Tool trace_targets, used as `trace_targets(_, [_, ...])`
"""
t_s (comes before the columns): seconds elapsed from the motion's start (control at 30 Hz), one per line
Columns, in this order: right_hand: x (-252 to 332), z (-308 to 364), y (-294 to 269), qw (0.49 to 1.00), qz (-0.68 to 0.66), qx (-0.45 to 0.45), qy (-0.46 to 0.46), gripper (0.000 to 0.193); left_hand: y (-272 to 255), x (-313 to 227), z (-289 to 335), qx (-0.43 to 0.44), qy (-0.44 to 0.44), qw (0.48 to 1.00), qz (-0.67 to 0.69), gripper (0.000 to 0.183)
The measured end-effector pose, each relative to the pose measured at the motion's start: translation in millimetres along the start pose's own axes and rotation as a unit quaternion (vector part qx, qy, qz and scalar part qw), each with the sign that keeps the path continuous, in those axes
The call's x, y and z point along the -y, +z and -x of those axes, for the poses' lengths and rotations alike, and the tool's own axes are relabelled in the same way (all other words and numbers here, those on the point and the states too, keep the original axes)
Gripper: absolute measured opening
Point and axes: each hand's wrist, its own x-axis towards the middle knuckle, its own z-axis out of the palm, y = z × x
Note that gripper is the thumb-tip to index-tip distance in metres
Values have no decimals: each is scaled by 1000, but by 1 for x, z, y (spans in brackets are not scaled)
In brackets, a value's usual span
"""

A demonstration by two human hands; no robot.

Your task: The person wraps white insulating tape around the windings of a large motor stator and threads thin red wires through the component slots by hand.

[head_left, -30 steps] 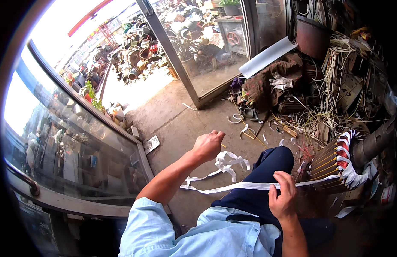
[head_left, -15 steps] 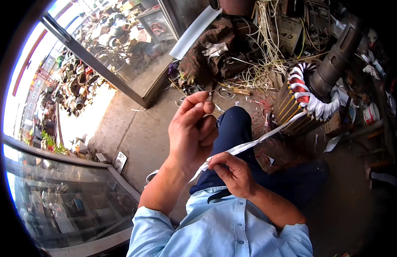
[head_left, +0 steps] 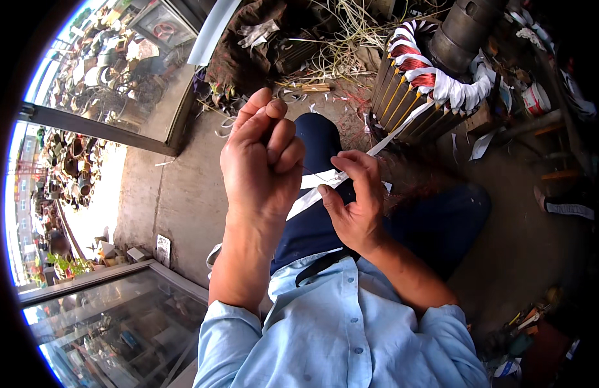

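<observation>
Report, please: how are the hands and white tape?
Left hand: grip closed, contents unclear. Right hand: open, at the white tape. Tape crosses the trouser leg, running to the partly wrapped coil; nothing visibly blocking it.

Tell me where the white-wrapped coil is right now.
In the head view, the white-wrapped coil sits at the upper right, ringed around the dark metal shaft, beyond the right hand.

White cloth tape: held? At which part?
Cannot tell: right hand is at the white cloth tape, partway along, thumb and index tips apart; left hand curled, contents hidden.
</observation>
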Motion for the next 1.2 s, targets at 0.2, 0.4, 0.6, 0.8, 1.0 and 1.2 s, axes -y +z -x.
trace_targets(0.2, [-10, 2, -9, 962, -209, 70, 162, 13, -13, 14, -17, -40, 84, 990, -109, 24])
trace_targets(0.4, [-24, -21, -65, 982, 17, 131, 133, 12, -16, 11, -15, 265, 243, 588, -724, 36])
trace_targets(0.6, [-7, -44, -113, 984, 54, 152, 82, 13, -25, 30, -17, 355, 95, 611, -701, 31])
trace_targets(0.8, [6, -56, -160, 980, 131, 147, -36, 20, -31, 55, -38, 422, 23, 700, -576, 24])
trace_targets(1.0, [-5, -68, -188, 996, 31, -31, 80, 10, -32, 75, -64, 321, -40, 797, -510, 69])
trace_targets(1.2, [-30, -124, -219, 921, 361, -76, -122, 12, -56, 142, -77, 236, -98, 742, -619, 69])
